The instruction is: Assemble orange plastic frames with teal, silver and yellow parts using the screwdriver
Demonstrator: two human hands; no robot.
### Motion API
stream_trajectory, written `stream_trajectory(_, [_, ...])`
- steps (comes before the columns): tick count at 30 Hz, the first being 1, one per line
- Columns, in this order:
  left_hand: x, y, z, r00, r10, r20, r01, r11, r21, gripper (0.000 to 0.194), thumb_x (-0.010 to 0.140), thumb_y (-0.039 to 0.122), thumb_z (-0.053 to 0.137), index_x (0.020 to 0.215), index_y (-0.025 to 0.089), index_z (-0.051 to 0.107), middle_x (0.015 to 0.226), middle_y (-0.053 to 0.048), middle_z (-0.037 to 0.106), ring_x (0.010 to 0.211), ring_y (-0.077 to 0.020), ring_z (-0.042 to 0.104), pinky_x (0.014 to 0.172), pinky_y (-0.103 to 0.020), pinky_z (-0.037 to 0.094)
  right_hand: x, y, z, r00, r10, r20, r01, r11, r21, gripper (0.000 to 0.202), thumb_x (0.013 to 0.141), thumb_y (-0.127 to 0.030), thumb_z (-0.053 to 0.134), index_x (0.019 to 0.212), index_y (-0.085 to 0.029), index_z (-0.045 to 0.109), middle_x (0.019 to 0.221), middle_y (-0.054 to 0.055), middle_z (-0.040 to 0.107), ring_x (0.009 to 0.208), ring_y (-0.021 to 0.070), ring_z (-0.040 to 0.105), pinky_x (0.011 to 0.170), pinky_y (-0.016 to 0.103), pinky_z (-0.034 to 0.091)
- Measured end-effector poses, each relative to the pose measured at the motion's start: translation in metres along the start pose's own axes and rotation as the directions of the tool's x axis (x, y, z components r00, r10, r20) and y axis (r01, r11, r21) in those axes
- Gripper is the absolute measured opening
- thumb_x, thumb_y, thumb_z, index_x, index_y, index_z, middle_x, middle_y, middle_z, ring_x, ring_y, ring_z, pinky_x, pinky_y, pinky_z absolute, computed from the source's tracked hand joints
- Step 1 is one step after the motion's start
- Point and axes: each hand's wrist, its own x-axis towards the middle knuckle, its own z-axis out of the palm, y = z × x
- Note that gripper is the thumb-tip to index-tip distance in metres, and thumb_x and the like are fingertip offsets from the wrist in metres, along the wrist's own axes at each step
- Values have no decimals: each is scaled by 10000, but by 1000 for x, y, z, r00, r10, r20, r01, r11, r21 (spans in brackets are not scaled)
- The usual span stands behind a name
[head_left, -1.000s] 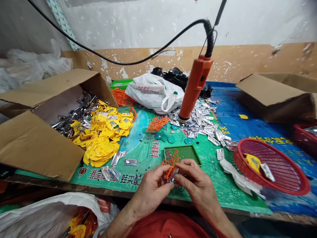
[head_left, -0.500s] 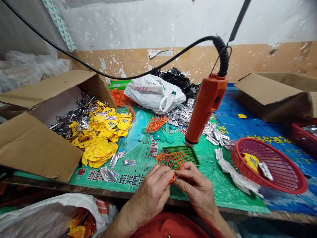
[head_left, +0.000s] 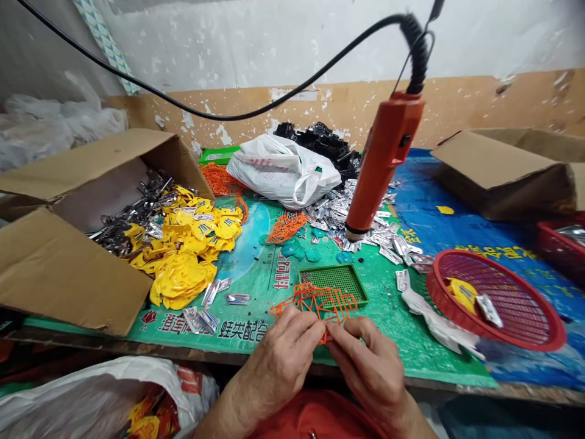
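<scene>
Both my hands meet at the front edge of the table, pinching an orange plastic lattice frame (head_left: pixel 320 299) between them. My left hand (head_left: pixel 283 350) grips its near side with closed fingers. My right hand (head_left: pixel 372 356) pinches the frame's near end close to the left fingertips. The lattice spreads out flat beyond my fingers, above a shallow green mesh tray (head_left: pixel 356 277) that has small dark bits in its left part. Above and behind the tray hangs an orange electric screwdriver (head_left: pixel 384 164) from a black coiled cord, touched by neither hand.
Left, a cardboard box (head_left: pixel 91 274) spills yellow parts (head_left: pixel 183 277) and dark metallic pieces. Silver parts (head_left: pixel 329 210), a white plastic bag (head_left: pixel 283 171) and black parts (head_left: pixel 320 143) lie behind. On the right stand a red basket (head_left: pixel 493 262) and another cardboard box (head_left: pixel 498 171).
The orange frame has turned and now lies more sideways and flatter before my fingers. The hanging screwdriver has swung upward and slightly away. Both hands keep their pinch.
</scene>
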Motion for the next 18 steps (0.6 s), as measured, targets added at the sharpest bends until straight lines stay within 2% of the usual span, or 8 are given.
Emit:
stream_trajectory(5, [1, 3, 0, 1000, 20, -14, -20, 999, 38, 279, 902, 20, 374, 1089, 84, 571, 914, -112, 673, 791, -220, 593, 698, -371, 580, -4, 0, -1, 1000, -28, 8, 28, 1000, 4, 106, 876, -90, 588, 950, -136, 649, 678, 56, 634, 592, 128, 553, 533, 229, 465])
stream_trajectory(13, [-2, 3, -1, 999, 4, 45, -7, 998, 63, 273, 931, 59, 372, 1113, 83, 574, 945, -118, 674, 812, -225, 587, 712, -376, 570, -7, 2, 2, 1000, -15, 15, 14, 999, 41, 150, 877, -81, 582, 993, -154, 643, 653, 37, 633, 577, 124, 552, 528, 218, 466])
stream_trajectory(18, [0, 1, 1, 999, 4, 42, -6, 999, 52, 263, 933, 63, 373, 1081, 108, 586, 929, -102, 675, 800, -214, 581, 702, -357, 556, -7, 1, 3, 1000, 6, 9, -6, 999, 47, 172, 878, -80, 568, 999, -168, 654, 661, 29, 634, 592, 122, 581, 540, 211, 477])
